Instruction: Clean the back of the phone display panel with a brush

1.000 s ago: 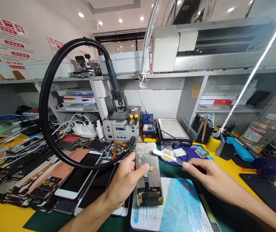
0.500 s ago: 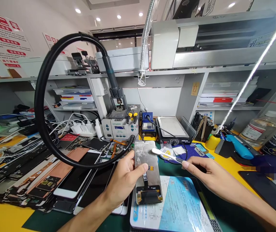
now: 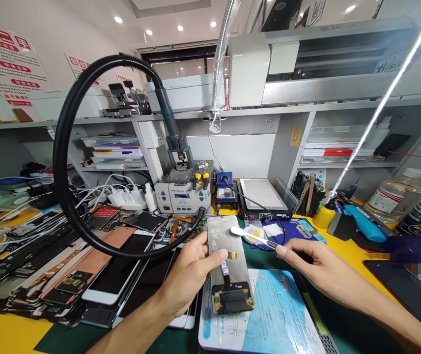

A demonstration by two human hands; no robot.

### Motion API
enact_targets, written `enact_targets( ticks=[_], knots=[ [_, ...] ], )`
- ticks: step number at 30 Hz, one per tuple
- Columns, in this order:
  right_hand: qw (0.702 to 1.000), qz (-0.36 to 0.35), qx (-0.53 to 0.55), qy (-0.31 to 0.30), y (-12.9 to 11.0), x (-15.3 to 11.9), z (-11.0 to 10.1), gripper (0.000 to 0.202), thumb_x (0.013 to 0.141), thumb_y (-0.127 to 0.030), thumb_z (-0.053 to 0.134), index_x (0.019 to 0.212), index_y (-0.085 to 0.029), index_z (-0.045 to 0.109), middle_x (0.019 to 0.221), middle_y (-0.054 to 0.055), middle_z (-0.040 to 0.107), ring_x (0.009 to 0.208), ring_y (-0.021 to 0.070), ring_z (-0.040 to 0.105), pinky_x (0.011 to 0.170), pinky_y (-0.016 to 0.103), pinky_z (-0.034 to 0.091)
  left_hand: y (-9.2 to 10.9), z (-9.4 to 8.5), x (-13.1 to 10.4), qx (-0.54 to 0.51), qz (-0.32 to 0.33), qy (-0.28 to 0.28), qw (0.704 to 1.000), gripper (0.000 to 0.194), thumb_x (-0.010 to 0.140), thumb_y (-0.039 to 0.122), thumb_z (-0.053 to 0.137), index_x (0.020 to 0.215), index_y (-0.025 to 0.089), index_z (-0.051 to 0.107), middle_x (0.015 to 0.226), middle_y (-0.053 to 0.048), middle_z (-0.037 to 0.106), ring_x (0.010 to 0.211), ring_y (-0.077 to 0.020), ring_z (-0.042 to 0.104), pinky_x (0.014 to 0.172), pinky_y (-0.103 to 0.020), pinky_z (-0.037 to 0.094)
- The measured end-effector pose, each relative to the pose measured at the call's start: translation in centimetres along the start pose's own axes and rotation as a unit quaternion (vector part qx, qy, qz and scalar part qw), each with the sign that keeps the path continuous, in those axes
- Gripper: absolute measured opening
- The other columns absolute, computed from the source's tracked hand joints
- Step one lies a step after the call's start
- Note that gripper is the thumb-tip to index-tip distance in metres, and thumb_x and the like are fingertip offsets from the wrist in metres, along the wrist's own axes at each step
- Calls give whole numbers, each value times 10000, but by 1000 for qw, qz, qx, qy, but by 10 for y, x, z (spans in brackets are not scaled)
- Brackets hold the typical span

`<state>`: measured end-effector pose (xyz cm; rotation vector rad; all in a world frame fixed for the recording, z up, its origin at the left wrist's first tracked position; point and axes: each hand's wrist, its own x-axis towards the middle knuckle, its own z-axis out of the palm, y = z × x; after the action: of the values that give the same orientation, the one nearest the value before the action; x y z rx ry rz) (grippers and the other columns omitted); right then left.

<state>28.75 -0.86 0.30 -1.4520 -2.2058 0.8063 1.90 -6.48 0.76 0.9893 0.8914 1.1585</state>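
Observation:
In the middle, my left hand (image 3: 197,263) grips a phone screen (image 3: 230,273) by its left edge, thumb over its grey metal back. A small flex cable and a black strip with gold contacts show on that back. My right hand (image 3: 306,258) pinches the dark end of a slim white-headed tool (image 3: 254,238) that looks like a toothbrush. Its white head lies over the upper right part of the screen's back, seemingly touching it. Below the screen's lower end lies a blue and white flat box or pad (image 3: 269,319).
Stacked phone parts and screens (image 3: 70,265) crowd the left. A thick black hose (image 3: 61,147) loops in front of the hot-air station (image 3: 182,194). Behind my right hand are a hot plate (image 3: 262,194), a clear bottle (image 3: 392,196) and a yellow bottle (image 3: 324,214).
The lower end of the phone screen has swung slightly to the right in my left hand. The white head stays over its upper part.

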Motion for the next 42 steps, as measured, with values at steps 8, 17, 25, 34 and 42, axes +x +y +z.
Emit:
enact_targets(
  ticks=[8, 17, 25, 34, 42],
  knots=[
    [1000, -2, 0, 9, 5, 1, 3, 481, 970, -625, 467, 752, -221, 608, 744, -12, 590, 704, 188, 502, 625, 290, 376, -1, -1, -4, -2, 5, -29, 1000, 507, 824, 121, 746, 1304, 169, 590, 1188, -89, 718, 1126, -248, 672, 979, -351, 514],
    [1000, -5, 2, 7, 4, -1, 2, 464, 965, -619, 487, 758, -227, 623, 759, -20, 625, 715, 186, 527, 637, 289, 386, -1, 0, 1, 6, -1, -6, 1000, 480, 871, 223, 732, 1326, 161, 591, 1205, -129, 723, 1117, -297, 684, 939, -412, 537],
    [1000, 3, -1, 8, 1, -1, 1, 534, 960, -686, 433, 758, -227, 614, 763, -13, 619, 713, 188, 531, 629, 289, 384, -1, -1, 0, -7, -9, 3, 1000, 397, 925, 291, 678, 1297, 160, 628, 1109, -120, 746, 1042, -272, 706, 817, -340, 560],
    [1000, -6, -5, 12, -1, -3, 0, 506, 962, -653, 457, 749, -226, 627, 762, -6, 634, 712, 194, 541, 633, 288, 395, -3, -2, 1, -29, -19, 23, 999, 343, 964, 353, 627, 1236, 150, 681, 1116, -113, 744, 1059, -258, 685, 831, -322, 545],
    [1000, -7, -4, 9, 1, -2, 0, 508, 964, -659, 447, 744, -225, 595, 766, -15, 610, 718, 186, 528, 634, 284, 385, -1, -3, 0, -32, -26, 6, 999, 342, 923, 233, 649, 1255, 152, 653, 1060, -99, 750, 964, -228, 711, 800, -314, 559]
  ],
)
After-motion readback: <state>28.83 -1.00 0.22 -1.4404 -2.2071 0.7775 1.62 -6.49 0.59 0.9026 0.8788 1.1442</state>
